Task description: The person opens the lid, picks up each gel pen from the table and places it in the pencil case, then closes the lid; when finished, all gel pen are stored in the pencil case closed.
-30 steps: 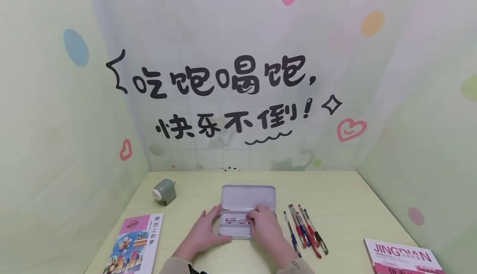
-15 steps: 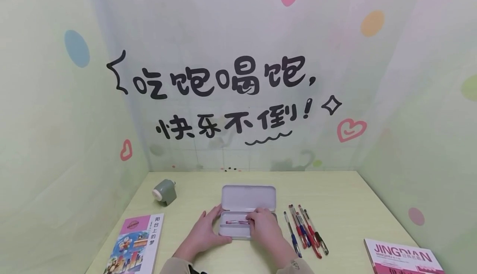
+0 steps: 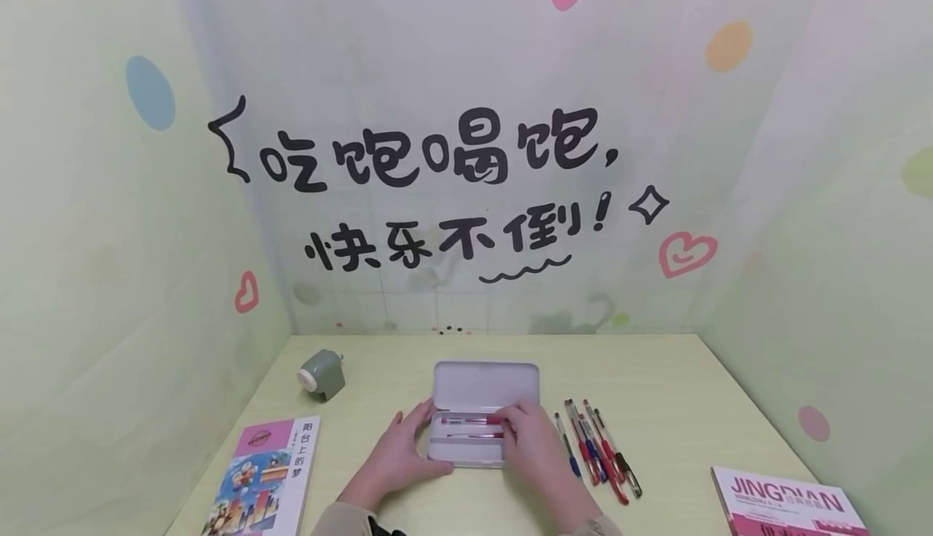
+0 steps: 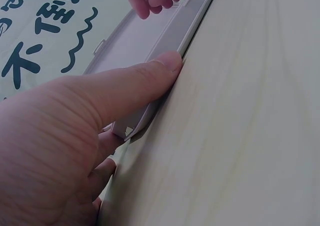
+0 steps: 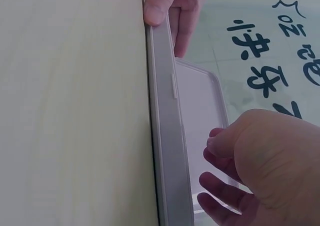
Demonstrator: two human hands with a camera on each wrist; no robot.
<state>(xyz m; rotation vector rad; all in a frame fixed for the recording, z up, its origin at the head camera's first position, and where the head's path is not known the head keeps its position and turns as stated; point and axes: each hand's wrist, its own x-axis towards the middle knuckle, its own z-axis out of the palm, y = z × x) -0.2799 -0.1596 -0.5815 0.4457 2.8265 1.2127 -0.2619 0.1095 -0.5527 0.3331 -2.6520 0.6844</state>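
A pale metal pencil case [image 3: 470, 455] lies with its lid raised. Inside it are two pens: a red-ended pen [image 3: 465, 420] in the rear part and a second pen [image 3: 474, 436] lower down, close to the divider. My left hand [image 3: 401, 451] holds the case by its left end; in the left wrist view the thumb [image 4: 167, 62] lies over its front edge and the fingers go behind. Over the right side is my right hand [image 3: 535, 443], fingertips by the rear pen's red end. In the right wrist view its fingers [image 5: 220, 183] are loosely bent, with no pen visible between them.
Several red, blue and black pens [image 3: 598, 451] lie right of the case. A grey-green pencil sharpener [image 3: 322, 374] stands at the back left. One book [image 3: 266, 475] lies at left, another book [image 3: 783, 504] at front right. Printed walls enclose the table.
My right hand has shifted to the right, uncovering more of the pens. The two pens now lie farther apart, one nearer the rear wall. My left hand and the case stay put.
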